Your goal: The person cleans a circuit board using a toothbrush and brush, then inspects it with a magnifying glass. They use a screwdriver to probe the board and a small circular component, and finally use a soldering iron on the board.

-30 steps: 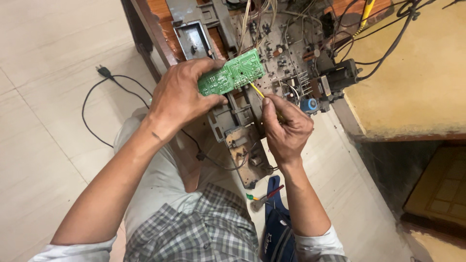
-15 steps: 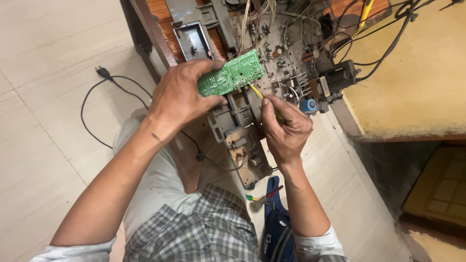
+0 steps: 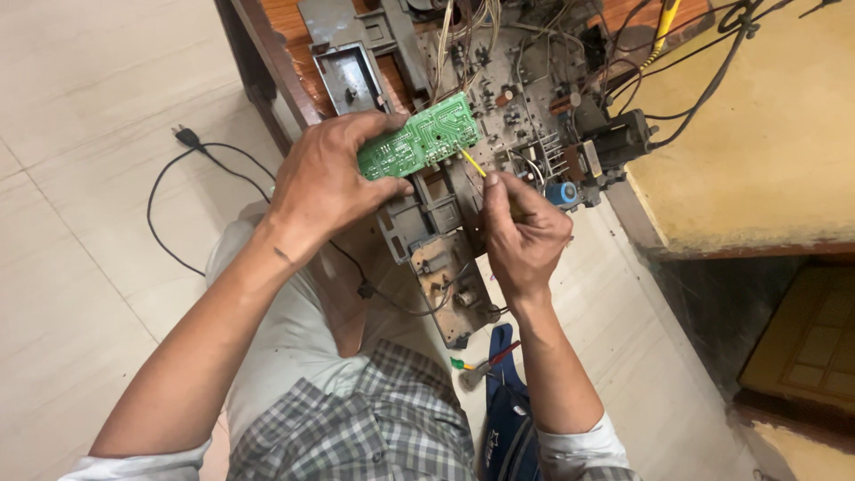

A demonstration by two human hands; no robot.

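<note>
While the left hand (image 3: pixel 321 183) grips a green circuit board (image 3: pixel 419 138), the right hand (image 3: pixel 521 232) pinches a yellow tool (image 3: pixel 473 162) — tip touching it.

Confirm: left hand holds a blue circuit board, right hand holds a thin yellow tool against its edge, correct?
Not quite: the head view shows a green circuit board, not blue. The left hand holds it and the right hand holds the thin yellow tool against its edge.
</note>
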